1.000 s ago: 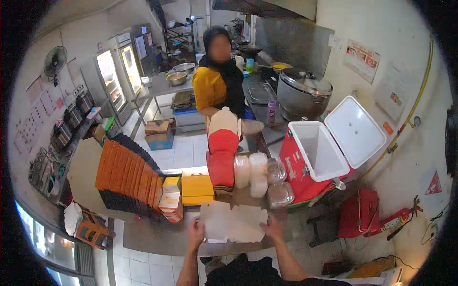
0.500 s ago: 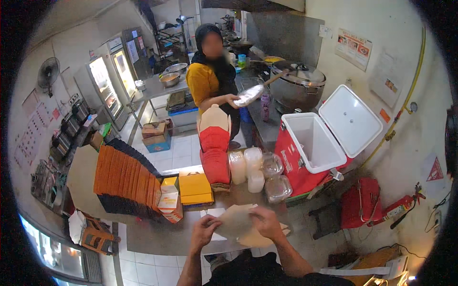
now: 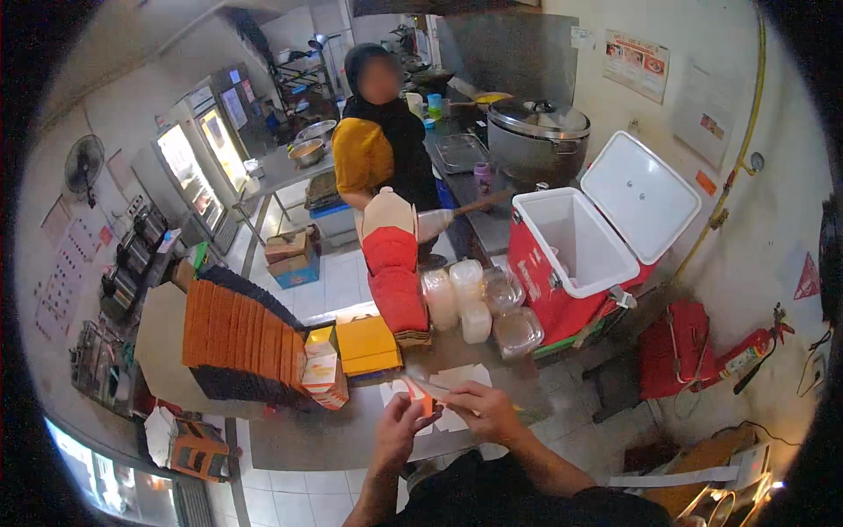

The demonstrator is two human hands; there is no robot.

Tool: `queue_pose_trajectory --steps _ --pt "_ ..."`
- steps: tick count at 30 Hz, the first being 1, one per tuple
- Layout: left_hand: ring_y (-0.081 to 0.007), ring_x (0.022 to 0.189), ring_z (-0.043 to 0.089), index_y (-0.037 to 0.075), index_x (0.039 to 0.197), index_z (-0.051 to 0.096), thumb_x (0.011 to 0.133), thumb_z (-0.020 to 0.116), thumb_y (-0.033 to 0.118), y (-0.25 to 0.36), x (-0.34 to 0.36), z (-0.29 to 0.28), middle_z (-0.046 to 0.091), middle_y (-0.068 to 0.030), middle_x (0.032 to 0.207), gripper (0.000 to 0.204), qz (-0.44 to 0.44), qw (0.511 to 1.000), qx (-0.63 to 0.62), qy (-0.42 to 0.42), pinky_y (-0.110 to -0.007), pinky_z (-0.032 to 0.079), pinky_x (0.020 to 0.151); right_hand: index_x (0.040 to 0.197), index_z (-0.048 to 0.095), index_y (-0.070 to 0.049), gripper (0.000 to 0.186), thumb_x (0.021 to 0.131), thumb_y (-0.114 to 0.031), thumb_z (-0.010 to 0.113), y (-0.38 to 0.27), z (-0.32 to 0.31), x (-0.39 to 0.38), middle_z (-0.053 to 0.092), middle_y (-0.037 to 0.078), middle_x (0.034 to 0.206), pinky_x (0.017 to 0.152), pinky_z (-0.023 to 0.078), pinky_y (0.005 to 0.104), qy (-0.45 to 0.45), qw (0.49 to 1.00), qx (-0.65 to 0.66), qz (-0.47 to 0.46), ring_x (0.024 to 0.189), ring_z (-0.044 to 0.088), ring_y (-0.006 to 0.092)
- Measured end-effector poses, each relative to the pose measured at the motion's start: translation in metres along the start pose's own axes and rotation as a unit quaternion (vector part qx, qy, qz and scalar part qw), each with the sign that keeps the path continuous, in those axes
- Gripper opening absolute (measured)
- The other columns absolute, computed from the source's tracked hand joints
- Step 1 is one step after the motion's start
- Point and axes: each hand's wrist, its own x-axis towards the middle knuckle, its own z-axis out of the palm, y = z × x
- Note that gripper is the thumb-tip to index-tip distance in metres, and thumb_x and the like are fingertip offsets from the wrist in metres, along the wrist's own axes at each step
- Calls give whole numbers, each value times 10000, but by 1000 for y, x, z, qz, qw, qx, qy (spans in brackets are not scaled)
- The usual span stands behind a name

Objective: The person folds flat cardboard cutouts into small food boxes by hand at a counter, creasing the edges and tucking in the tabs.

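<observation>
Near the front edge of the metal table [image 3: 316,443], my left hand [image 3: 399,422] and my right hand [image 3: 485,413] grip an orange-and-white cardboard piece [image 3: 422,395], partly folded between their fingers. My left fingers curl around its left part; my right fingers pinch its right part. Pale flat card [image 3: 465,375] lies beneath and behind it. Just beyond are red-and-beige carton stacks [image 3: 393,294], yellow boxes [image 3: 369,351] and several clear plastic containers [image 3: 518,331].
Tall orange-and-black carton stacks [image 3: 233,338] stand left. An open red cooler [image 3: 544,290] sits right. A co-worker [image 3: 399,154] in yellow and black stands across the table with a long-handled tool [image 3: 479,205]. A red fire extinguisher [image 3: 738,356] is at the right wall.
My hands have come closer together; the flat beige sheet they held has given way to a folded piece showing orange. The co-worker's raised long-handled tool is lower than half a second ago.
</observation>
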Motion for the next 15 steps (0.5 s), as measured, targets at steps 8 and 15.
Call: queue_pose_trajectory --steps 8,15 --pt "-208 876 679 5 1004 620 893 697 8 -26 -8 12 705 -140 948 135 374 880 258 136 -338 533 802 990 701 -22 179 823 25 745 -34 -15 3 689 81 887 731 538 292 22 972 218 78 790 663 149" --pt "-191 796 648 -23 918 675 845 728 -48 -19 -20 21 687 -118 862 94 421 826 344 150 -312 513 727 984 695 -43 204 801 20 763 -45 6 10 689 89 881 724 546 310 123 987 104 -6 791 678 192"
